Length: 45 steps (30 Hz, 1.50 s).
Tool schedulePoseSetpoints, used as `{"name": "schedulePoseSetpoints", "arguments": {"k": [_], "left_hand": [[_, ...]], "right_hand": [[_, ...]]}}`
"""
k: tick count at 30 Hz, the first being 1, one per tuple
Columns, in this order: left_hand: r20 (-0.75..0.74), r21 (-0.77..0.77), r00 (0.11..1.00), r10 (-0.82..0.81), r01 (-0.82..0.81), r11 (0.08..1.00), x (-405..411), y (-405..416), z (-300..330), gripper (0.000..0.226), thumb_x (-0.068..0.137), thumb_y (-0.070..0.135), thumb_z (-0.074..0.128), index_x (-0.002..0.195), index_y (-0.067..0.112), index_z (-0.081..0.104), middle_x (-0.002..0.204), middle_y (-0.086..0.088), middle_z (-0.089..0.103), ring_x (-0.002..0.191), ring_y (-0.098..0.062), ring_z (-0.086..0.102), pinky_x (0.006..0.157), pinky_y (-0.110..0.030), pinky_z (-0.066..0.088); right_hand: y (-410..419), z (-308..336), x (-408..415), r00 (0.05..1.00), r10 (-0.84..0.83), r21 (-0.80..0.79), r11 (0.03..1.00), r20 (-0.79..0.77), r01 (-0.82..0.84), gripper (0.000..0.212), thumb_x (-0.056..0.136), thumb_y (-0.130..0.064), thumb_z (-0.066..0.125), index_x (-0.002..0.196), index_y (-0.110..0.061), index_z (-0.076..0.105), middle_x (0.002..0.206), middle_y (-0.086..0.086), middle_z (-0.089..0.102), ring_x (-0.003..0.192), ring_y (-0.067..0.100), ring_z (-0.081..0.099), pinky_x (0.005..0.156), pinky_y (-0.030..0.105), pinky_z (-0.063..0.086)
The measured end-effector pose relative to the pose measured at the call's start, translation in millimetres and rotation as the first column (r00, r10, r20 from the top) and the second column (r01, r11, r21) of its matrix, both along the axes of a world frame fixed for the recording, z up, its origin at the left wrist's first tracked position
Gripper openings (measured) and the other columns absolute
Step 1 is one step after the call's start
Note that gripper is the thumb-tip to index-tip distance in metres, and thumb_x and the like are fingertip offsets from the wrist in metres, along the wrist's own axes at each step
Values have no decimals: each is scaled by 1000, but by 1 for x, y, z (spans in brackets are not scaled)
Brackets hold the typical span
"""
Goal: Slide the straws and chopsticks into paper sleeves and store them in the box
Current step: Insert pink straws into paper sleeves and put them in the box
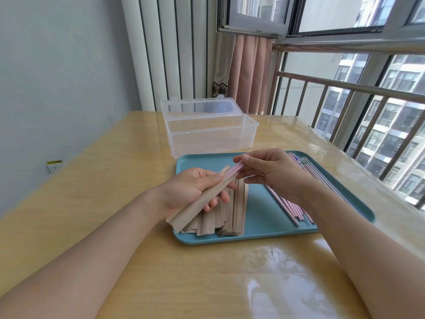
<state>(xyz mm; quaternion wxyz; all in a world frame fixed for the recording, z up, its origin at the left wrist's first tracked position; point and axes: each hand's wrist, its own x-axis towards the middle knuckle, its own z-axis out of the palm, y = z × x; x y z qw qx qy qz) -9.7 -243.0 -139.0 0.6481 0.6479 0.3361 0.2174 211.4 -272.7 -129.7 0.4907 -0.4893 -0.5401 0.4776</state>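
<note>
Pink straws (235, 169) | axis slants far-right, near end in sleeve (200, 204) | fingers pinching both

Both bare forearms reach in from the near edge and converge toward the middle, the left arm rising from about 7 o'clock and the right from about 5 o'clock. The left hand (195, 189) lies palm up, its fingers curled round a paper sleeve (197, 204) with the thumb pressed on top near the sleeve's open end. The right hand (271, 171) sits just at 2 o'clock of the left, palm turned down, thumb and fingertips pinching the pink sticks (234, 169) that stand out of that open end.
</note>
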Motion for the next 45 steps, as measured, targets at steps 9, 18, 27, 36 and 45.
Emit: {"name": "schedulePoseSetpoints", "arguments": {"k": [9,18,27,36,45], "left_hand": [[36,-5,999,22,-22,1000,1,2,-2,37,105,28,46,118,3,70,78,-6,69,56,-9,54,51,-19,48],[242,-87,954,176,-159,983,-26,21,18,21,98,22,57,103,5,68,95,-14,75,69,-14,71,54,-19,56],[222,516,747,627,-636,574,-31,57,-16,21,91,19,68,110,27,63,108,6,68,91,-5,66,82,-27,55],[190,660,720,667,-597,457,-30,58,-22,37,89,21,71,125,18,60,116,4,59,96,-16,61,86,-25,51],[49,743,758,651,-463,483,-31,71,-33,60,90,22,70,144,11,47,143,-4,49,132,-20,46,107,-22,33]], "right_hand": [[2,-3,-5,998,12,39,999,54,-14,21,96,-10,61,112,-1,73,85,11,72,70,16,66,65,25,56],[4,9,14,905,-237,-62,971,-353,230,14,97,-1,58,104,7,68,74,12,65,59,14,64,59,19,57],[32,28,4,815,-367,-109,927,-448,358,12,98,0,58,100,8,66,76,15,68,64,18,69,67,24,62],[74,61,0,887,-316,-60,947,-337,315,14,98,0,58,104,11,64,76,12,63,64,16,64,65,24,62],[146,70,-40,877,-321,-89,923,357,374,28,95,-8,65,116,11,66,78,12,66,61,15,58,58,21,51]]}}
